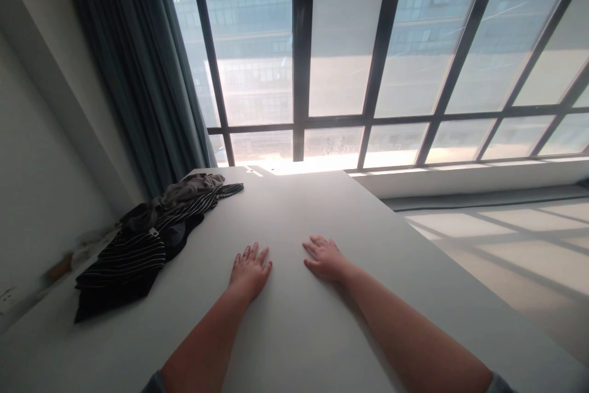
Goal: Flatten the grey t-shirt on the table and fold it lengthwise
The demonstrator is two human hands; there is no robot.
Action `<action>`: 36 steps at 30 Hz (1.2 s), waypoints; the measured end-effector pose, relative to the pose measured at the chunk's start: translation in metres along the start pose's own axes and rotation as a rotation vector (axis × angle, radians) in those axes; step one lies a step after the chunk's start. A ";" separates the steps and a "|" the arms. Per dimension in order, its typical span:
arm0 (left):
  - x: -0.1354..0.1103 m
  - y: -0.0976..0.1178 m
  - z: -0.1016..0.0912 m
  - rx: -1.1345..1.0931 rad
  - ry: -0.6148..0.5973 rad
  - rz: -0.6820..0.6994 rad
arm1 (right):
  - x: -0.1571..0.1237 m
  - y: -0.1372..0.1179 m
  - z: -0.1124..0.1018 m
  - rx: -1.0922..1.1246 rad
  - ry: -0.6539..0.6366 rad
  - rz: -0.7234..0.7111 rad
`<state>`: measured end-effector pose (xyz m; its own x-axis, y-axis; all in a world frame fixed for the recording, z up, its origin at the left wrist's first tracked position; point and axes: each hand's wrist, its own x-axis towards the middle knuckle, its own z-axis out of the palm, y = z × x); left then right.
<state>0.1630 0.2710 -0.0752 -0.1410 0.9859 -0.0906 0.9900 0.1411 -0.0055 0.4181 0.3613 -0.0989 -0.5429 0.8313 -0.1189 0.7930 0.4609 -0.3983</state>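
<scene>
My left hand (pixel 250 270) lies flat, palm down, on the white table (pixel 294 331), fingers stretched out and holding nothing. My right hand (pixel 324 257) rests flat beside it, a short gap apart, fingers also spread and empty. A heap of dark clothes (pixel 147 230), black with thin white stripes and a grey piece on top, lies on the table's left side, well away from my left hand.
A dark teal curtain (pixel 138 68) hangs at the left by a white wall. A large window with dark frames (pixel 368 62) fills the back. The sunlit floor (pixel 515 252) lies beyond the table's right edge.
</scene>
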 end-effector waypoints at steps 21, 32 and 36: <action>-0.011 -0.015 -0.001 0.026 -0.039 0.061 | -0.002 -0.005 -0.002 0.089 -0.046 -0.178; -0.012 -0.015 -0.003 0.000 -0.058 0.057 | -0.002 -0.005 -0.001 0.114 -0.033 -0.172; -0.012 -0.016 -0.002 -0.010 -0.054 0.062 | -0.002 -0.006 -0.002 0.101 -0.042 -0.165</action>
<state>0.1490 0.2575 -0.0725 -0.0783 0.9864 -0.1445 0.9967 0.0809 0.0119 0.4147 0.3575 -0.0947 -0.6762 0.7322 -0.0819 0.6617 0.5547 -0.5045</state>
